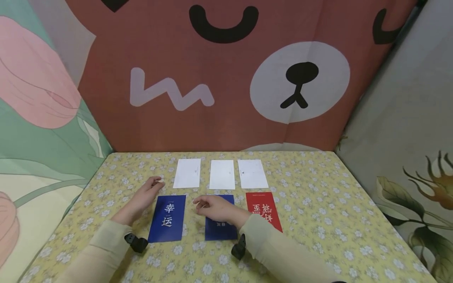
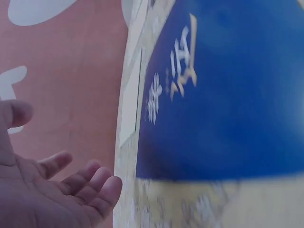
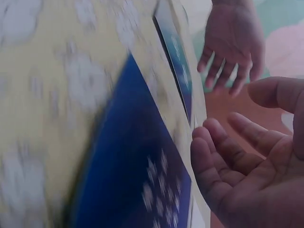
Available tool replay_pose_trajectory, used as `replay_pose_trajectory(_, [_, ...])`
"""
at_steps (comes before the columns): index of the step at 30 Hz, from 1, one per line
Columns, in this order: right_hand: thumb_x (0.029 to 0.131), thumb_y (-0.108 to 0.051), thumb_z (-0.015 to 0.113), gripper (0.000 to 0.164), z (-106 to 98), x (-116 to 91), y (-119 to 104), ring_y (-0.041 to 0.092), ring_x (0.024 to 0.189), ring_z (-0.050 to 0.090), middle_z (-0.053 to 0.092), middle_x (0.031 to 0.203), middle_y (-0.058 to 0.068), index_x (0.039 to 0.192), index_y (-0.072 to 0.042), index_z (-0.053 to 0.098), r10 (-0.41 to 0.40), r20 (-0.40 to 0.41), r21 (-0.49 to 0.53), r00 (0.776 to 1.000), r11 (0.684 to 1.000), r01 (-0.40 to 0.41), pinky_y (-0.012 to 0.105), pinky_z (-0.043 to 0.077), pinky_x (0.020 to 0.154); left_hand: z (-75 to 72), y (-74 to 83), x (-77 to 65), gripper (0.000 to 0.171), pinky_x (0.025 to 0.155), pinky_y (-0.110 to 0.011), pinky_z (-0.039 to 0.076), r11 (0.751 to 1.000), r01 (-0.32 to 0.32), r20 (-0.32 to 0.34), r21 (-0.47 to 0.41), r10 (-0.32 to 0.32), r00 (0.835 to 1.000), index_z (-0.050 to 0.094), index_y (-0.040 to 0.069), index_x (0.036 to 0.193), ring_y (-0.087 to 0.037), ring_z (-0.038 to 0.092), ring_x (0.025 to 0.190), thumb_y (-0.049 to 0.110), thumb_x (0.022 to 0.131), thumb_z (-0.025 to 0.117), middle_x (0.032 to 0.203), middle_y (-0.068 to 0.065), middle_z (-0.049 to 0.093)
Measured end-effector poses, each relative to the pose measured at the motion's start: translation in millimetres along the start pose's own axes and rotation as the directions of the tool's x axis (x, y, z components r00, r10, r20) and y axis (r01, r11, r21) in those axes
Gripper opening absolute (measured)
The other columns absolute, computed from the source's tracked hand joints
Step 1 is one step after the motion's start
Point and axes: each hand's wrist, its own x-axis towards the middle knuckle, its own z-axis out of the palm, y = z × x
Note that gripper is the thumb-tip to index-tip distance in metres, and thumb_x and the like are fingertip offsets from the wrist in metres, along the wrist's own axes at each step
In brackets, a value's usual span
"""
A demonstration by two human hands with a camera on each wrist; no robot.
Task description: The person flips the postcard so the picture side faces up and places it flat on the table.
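Observation:
Just past the upper left corner of a blue card with white characters [image 1: 167,216], my left hand [image 1: 145,196] hovers with loosely bent fingers and nothing in them. The left wrist view shows that hand [image 2: 61,190] palm up beside the card [image 2: 228,95]. Above a second blue card [image 1: 221,232] is my right hand [image 1: 216,207], covering its middle. Its fingers are relaxed and hold nothing, as the right wrist view of the hand [image 3: 247,161] confirms. A red card [image 1: 260,206] lies to the right, partly behind my right forearm.
Behind the coloured cards lie three white cards: left [image 1: 187,173], middle [image 1: 222,174] and right [image 1: 253,173]. All rest on a yellow flowered tablecloth [image 1: 311,220]. A brown bear-print backdrop [image 1: 226,129] rises at the table's far edge, with printed cloths at both sides.

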Motion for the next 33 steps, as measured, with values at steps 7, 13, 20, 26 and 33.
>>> replay_pose_trajectory(7, [0.106,-0.018,0.059,0.037,-29.0,-9.9,15.9,0.026,0.112,0.063,0.064,0.119,0.005,0.14,-0.005,0.059,0.004,-0.116,-0.017,0.993,1.0,-0.006,0.047,0.053,0.092,11.4,9.4,3.6,0.063,0.118,-0.06,0.027,0.986,-0.002,-0.024,-0.165,-0.002,1.0,0.019,-0.002,0.159,-0.047,0.024,0.148,0.035,0.112,0.039,0.161,-0.031,0.024])
replay_pose_trajectory(13, [0.106,-0.017,0.06,0.033,-46.4,-20.8,28.5,0.031,0.115,0.062,0.064,0.12,0.008,0.137,-0.004,0.06,0.06,-0.193,0.03,0.979,0.998,-0.055,0.049,0.053,0.092,23.1,15.1,7.9,0.061,0.118,-0.059,0.027,0.98,-0.013,0.013,-0.196,0.016,1.0,0.02,-0.002,0.158,-0.046,0.026,0.147,0.032,0.112,0.04,0.16,-0.03,0.026])
replay_pose_trajectory(20, [0.105,-0.013,0.059,0.034,-64.9,-29.6,41.8,0.031,0.114,0.062,0.064,0.119,0.01,0.137,-0.001,0.059,0.087,-0.282,0.031,0.956,0.996,-0.081,0.047,0.054,0.088,35.6,25.4,13.7,0.064,0.12,-0.059,0.022,0.979,-0.04,0.076,-0.201,0.057,0.996,0.016,0.001,0.16,-0.047,0.021,0.15,0.035,0.112,0.04,0.162,-0.03,0.021])
replay_pose_trajectory(26, [0.106,-0.012,0.057,0.034,-82.3,-42.0,51.1,0.033,0.118,0.061,0.064,0.123,0.012,0.138,-0.001,0.058,0.119,-0.371,0.018,0.921,0.993,-0.121,0.048,0.054,0.091,44.9,38.5,24.8,0.066,0.12,-0.064,0.016,0.964,-0.028,0.104,-0.265,0.058,0.993,0.012,0.01,0.163,-0.05,0.015,0.151,0.04,0.111,0.04,0.165,-0.027,0.015])
replay_pose_trajectory(33, [0.108,-0.017,0.054,0.035,-103.9,-57.1,65.7,0.035,0.115,0.061,0.062,0.122,0.014,0.138,0.0,0.057,0.203,-0.454,0.11,0.867,0.979,-0.172,0.052,0.053,0.094,69.5,52.4,33.8,0.06,0.118,-0.059,0.025,0.929,-0.035,0.117,-0.369,0.083,0.99,0.019,-0.003,0.158,-0.046,0.023,0.148,0.03,0.111,0.037,0.159,-0.03,0.024])
